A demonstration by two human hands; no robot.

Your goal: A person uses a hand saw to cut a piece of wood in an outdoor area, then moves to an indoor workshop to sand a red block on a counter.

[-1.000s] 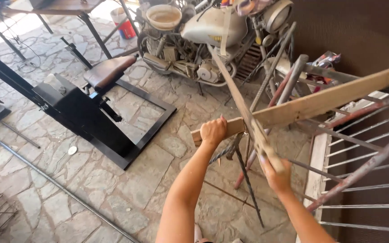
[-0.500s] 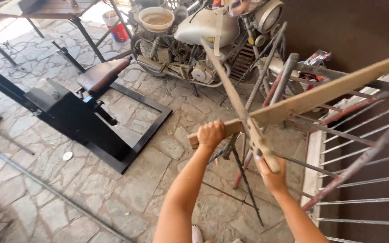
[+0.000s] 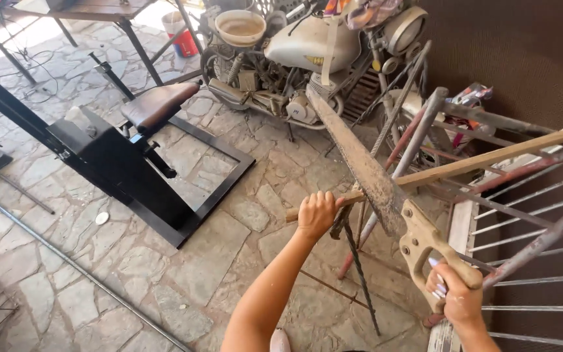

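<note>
Saw drawn back toward 5 o'clock. Right hand (image 3: 459, 296) fisted on hand saw (image 3: 386, 195) handle; left hand (image 3: 317, 214) clamped around wooden batten (image 3: 490, 160) end.

Few items only. Crumpled snack wrapper (image 3: 470, 98) at 2 o'clock, wedged behind the grey metal bars by the brown wall: red, white and dark patches, shiny foil look, shape irregular. Small yellow-gold emblem (image 3: 318, 60) at 12 o'clock on the side of the motorcycle's cream fuel tank (image 3: 294, 45), winged outline, lettering too small to tell. Red bucket (image 3: 184, 44) at 11 o'clock with a white upper band, possibly a label; cannot tell. No signs, no screens.
</note>
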